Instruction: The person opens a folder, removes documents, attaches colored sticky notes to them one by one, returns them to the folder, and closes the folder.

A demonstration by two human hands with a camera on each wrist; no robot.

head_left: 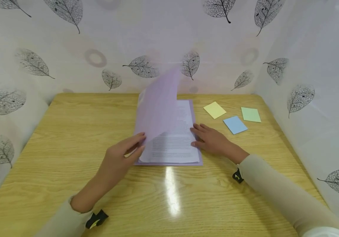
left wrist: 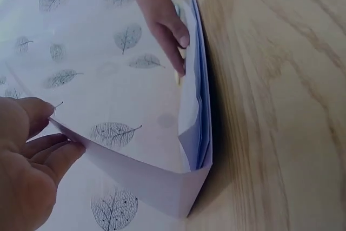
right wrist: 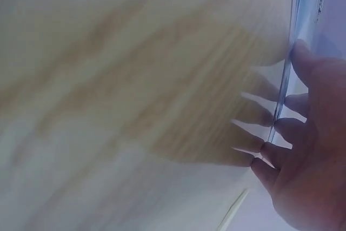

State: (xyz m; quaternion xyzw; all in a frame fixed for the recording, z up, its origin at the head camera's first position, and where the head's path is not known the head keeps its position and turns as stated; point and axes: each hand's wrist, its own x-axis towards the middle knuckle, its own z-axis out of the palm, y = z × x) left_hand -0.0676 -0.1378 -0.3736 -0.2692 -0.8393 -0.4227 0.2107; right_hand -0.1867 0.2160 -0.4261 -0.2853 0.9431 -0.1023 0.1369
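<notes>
A light purple folder point(head_left: 193, 108) lies with its cover point(head_left: 162, 105) lifted and bent up on the left side. Inside it is a stack of printed paper sheets point(head_left: 175, 144). My left hand point(head_left: 114, 161) pinches the cover's edge between thumb and fingers, which the left wrist view shows with the cover point(left wrist: 143, 182) standing away from the sheets point(left wrist: 190, 104). Along the folder's right side, my right hand point(head_left: 212, 140) rests with extended fingers touching the edge. In the right wrist view, the fingertips of this hand point(right wrist: 308, 144) meet that edge.
Yellow point(head_left: 215, 110), blue point(head_left: 235, 125) and green point(head_left: 250, 114) sticky notes lie right of the folder, beyond the right hand. Everything sits on a wood-grain table point(head_left: 83, 131). Leaf-printed white sheeting point(head_left: 157, 29) hangs behind the table and along its sides.
</notes>
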